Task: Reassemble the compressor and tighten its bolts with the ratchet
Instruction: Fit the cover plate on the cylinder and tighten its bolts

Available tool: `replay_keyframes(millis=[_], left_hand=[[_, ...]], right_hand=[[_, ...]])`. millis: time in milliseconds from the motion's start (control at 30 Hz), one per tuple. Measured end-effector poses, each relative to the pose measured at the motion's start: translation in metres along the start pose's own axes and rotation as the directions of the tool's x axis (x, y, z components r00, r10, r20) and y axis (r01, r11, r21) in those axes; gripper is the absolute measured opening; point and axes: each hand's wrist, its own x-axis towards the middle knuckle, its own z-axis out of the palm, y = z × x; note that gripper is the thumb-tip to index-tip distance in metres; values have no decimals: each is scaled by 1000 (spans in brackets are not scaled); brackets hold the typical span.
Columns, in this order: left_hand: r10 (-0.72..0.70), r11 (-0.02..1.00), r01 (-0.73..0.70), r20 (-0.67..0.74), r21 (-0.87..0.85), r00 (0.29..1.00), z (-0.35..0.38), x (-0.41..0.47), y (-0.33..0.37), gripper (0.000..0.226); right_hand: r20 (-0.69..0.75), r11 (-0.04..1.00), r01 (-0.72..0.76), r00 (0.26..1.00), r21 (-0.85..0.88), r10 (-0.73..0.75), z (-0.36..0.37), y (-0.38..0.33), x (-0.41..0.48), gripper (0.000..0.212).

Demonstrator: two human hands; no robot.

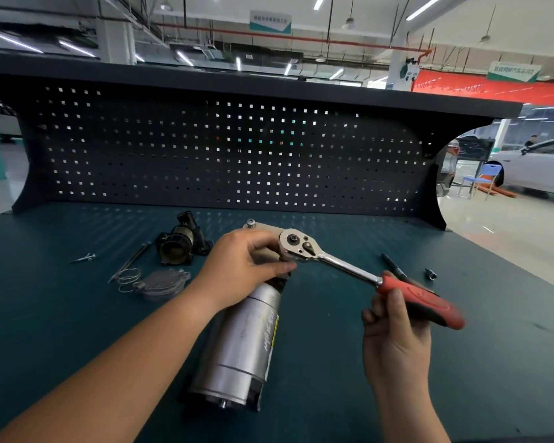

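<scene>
Your left hand (pixel 243 263) grips the compressor's (pixel 243 340) far end; your right hand (pixel 394 327) curls round the ratchet (pixel 349 270) handle, head seated there.

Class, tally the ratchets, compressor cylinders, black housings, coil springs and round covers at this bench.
Chrome ratchet with red handle: 1
Silver compressor cylinder: 1
Black cast housing: 1
Wire coil spring: 1
Round grey cover: 1
Total: 5

One compressor (pixel 243 340); from it, one ratchet (pixel 397 287) and one socket (pixel 430 274) at two o'clock, one black housing (pixel 179 244) at eleven, one spring (pixel 127 279) and one round cover (pixel 163 284) at ten.
</scene>
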Motion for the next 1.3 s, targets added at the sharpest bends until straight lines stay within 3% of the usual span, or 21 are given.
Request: replay_keyframes(millis=[100, 233, 300, 400, 467, 633, 800, 867, 967, 1100, 1200, 1300], left_hand=[[0, 1000, 0, 6, -22, 1000, -3, -1, 2, 21], [104, 992, -94, -118, 84, 988, -12, -12, -9, 81], [29, 999, -26, -113, 32, 993, -17, -17, -20, 105], [-166, 980, 173, 77, -98, 983, -18, -11, -37, 120], [-233, 958, 254, 155, -134, 960, -15, -7, -45, 123], [-257, 941, 279, 131, -191, 957, -8, -10, -55, 120], [-265, 942, 276, 81, -191, 961, -6, -12, -50, 118], [-257, 949, 260, 42, -178, 966, -2, -14, -47, 116], [-239, 961, 233, -20, -149, 971, 5, -19, -43, 112], [-218, 966, 208, -52, -153, 974, 8, -22, -41, 109], [-210, 971, 201, -66, -127, 975, 7, -23, -40, 103], [-190, 981, 185, -117, -55, 975, 5, -26, -34, 98]], right_hand=[[12, 996, -92, 996, 4, 92, -1, -4, 1, 26], [116, 966, -255, 962, 49, 248, -3, -19, 11, 26], [156, 954, -291, 948, 73, 278, 1, -26, 18, 31], [185, 950, -310, 937, 42, 298, 14, -34, 26, 30], [167, 952, -303, 942, 47, 292, 23, -38, 30, 28], [162, 972, -226, 963, 61, 214, 44, -40, 36, 26], [238, 987, -127, 966, 103, 99, 50, -36, 35, 52], [235, 983, -107, 970, 151, 69, 48, -35, 36, 53], [166, 972, -120, 982, 201, 87, 49, -33, 41, 47], [111, 918, -136, 989, 373, 102, 64, -45, 53, 4], [144, 900, -124, 987, 419, 70, 71, -53, 54, 13], [164, 939, -92, 986, 332, 39, 77, -49, 39, 3]])
